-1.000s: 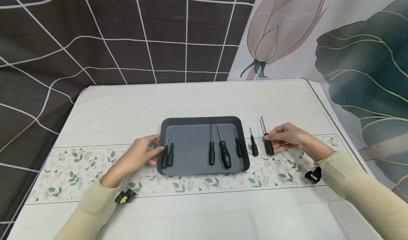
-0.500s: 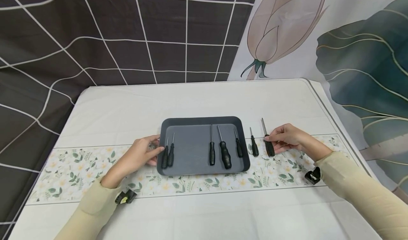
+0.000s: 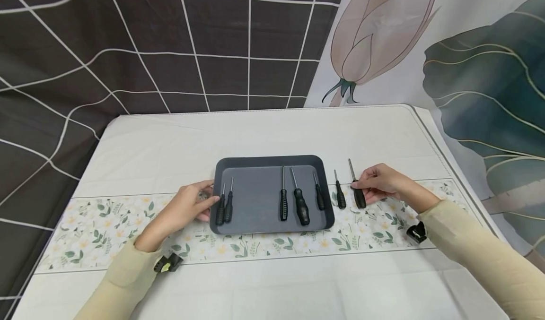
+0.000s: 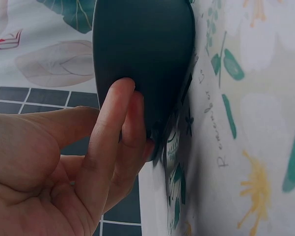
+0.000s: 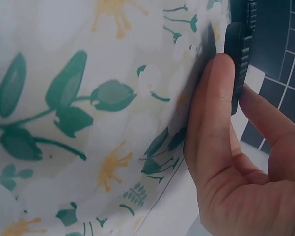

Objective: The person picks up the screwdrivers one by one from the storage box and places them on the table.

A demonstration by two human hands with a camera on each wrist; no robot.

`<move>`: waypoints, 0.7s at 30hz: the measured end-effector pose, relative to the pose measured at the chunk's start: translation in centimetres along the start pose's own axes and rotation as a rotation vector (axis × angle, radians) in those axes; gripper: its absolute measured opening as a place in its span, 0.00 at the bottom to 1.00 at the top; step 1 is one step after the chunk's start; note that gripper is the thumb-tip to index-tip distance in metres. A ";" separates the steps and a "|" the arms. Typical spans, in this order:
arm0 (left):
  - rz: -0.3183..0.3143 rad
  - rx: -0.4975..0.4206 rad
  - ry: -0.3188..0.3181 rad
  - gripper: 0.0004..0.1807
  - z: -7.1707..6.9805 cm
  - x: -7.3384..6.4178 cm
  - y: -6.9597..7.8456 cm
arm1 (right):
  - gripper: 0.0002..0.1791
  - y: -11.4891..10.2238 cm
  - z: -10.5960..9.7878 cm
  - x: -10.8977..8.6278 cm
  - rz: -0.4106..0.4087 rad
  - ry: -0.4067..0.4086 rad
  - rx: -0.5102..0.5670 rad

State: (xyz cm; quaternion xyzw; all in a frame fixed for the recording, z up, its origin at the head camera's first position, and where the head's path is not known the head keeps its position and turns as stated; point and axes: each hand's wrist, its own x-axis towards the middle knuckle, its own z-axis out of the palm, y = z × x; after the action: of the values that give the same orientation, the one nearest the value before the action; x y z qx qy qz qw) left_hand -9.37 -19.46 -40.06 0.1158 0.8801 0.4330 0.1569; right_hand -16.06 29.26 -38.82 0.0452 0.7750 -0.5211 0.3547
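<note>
A grey rectangular tray (image 3: pixel 255 197) lies on the table with several black-handled screwdrivers inside, their shafts pointing away from me. My left hand (image 3: pixel 189 203) grips the tray's left side, the thumb at the rim; in the left wrist view its fingertips press on the outer wall of the tray (image 4: pixel 142 39). Right of the tray, my right hand (image 3: pixel 380 184) pinches a screwdriver (image 3: pixel 359 198) by its black handle, shaft away from me. In the right wrist view this screwdriver handle (image 5: pixel 239 56) sits between thumb and fingers, close over the cloth. A smaller screwdriver (image 3: pixel 340 198) lies between it and the tray.
Two slim screwdrivers (image 3: pixel 228 209) are at the tray's left end; three others, one with a thick handle (image 3: pixel 302 209), are toward its right. A white tablecloth (image 3: pixel 272 282) with a floral band covers the table. A dark grid curtain (image 3: pixel 221 36) hangs behind.
The screwdriver in my right hand has shifted slightly toward me. My left hand and the tray stay in place.
</note>
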 end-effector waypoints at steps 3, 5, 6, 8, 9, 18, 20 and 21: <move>0.004 -0.002 -0.001 0.31 0.0 0.0 0.1 | 0.08 -0.2 0.1 0.0 -0.022 0.002 -0.052; 0.003 0.007 0.000 0.31 0.0 0.0 0.1 | 0.09 -0.2 0.2 0.0 -0.030 0.005 -0.074; 0.003 0.011 0.001 0.31 0.0 0.0 0.1 | 0.09 -0.2 0.2 0.0 -0.031 0.007 -0.082; 0.004 0.020 0.003 0.32 0.0 0.0 0.1 | 0.09 -0.3 0.3 0.0 -0.034 0.011 -0.089; 0.004 0.022 0.004 0.32 0.0 0.0 0.1 | 0.09 -0.3 0.3 0.0 -0.037 0.014 -0.093; 0.009 0.016 0.009 0.31 0.0 -0.1 0.2 | 0.11 -0.3 0.4 -0.1 -0.044 0.041 -0.120; 0.011 0.014 0.009 0.31 0.0 -0.1 0.2 | 0.11 -0.3 0.4 -0.1 -0.042 0.047 -0.127; 0.012 0.015 0.010 0.31 0.0 -0.1 0.2 | 0.11 -0.3 0.4 -0.2 -0.041 0.050 -0.129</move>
State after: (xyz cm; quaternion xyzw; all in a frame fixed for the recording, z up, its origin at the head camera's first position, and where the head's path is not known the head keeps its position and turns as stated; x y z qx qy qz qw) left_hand -9.26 -19.35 -39.89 0.1202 0.8832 0.4281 0.1491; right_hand -15.87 28.83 -38.56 0.0195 0.8163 -0.4759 0.3267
